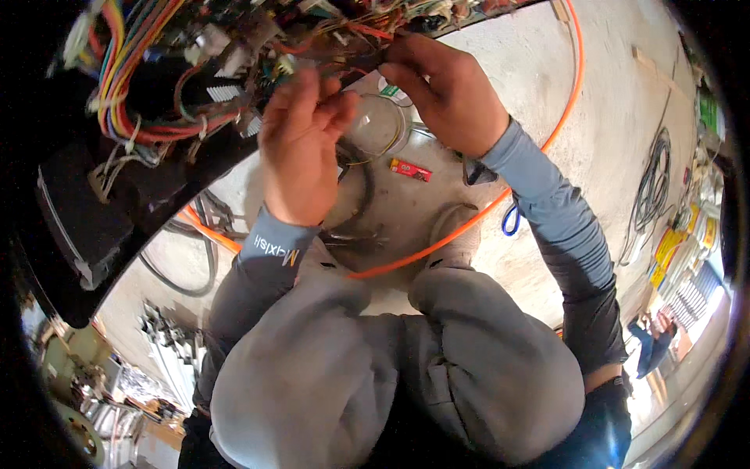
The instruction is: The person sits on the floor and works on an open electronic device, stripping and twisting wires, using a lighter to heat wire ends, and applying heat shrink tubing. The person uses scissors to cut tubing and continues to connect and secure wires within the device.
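Note:
A dark panel (226, 160) crowded with electrical parts stretches across the upper left. Its thick bundle of coloured wires (117, 70) loops down along the left, and more tangled wiring (336, 39) runs along the top. My left hand (301, 148) is raised just below that wiring, fingers apart and slightly blurred, holding nothing I can see. Up at the wiring's right end, my right hand (449, 94) has its thumb and fingers pinched together. Whatever lies between those fingertips is too small and dark to make out.
An orange hose (580, 70) curves over the floor beneath my arms. Between my feet and the panel lie a red packet (411, 170) and a round clear container (379, 129). A coiled dark cable (655, 176) rests at right; metal strips (168, 344) lie lower left. Another person (651, 344) is far right.

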`<state>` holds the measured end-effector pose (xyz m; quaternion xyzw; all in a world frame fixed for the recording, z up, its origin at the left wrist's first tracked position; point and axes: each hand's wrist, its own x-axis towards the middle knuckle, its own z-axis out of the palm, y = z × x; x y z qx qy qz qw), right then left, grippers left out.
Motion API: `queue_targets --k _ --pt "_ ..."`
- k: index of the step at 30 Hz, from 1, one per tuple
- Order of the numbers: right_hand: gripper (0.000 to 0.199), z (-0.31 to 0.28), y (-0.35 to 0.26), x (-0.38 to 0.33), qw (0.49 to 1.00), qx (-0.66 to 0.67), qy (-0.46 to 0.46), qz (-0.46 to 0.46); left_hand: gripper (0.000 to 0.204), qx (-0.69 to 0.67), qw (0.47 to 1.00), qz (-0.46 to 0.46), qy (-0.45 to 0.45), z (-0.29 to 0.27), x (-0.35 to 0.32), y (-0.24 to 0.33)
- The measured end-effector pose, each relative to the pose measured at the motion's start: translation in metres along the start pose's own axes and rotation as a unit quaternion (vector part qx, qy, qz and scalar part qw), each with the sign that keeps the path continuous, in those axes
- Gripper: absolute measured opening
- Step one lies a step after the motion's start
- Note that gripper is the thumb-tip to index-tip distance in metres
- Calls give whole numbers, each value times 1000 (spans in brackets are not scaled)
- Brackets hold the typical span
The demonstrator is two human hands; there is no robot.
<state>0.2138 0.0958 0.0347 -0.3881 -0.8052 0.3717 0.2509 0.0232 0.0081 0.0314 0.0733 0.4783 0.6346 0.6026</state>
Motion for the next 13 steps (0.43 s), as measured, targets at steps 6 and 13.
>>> queue_targets --k 6,13 --pt "26 -18 20 -3 998 46 -42 20 18 65 996 57 19 1 -7 9" --pt "54 -40 48 -116 963 -154 67 212 23 137 987 63 -57 -37 -23 -12"
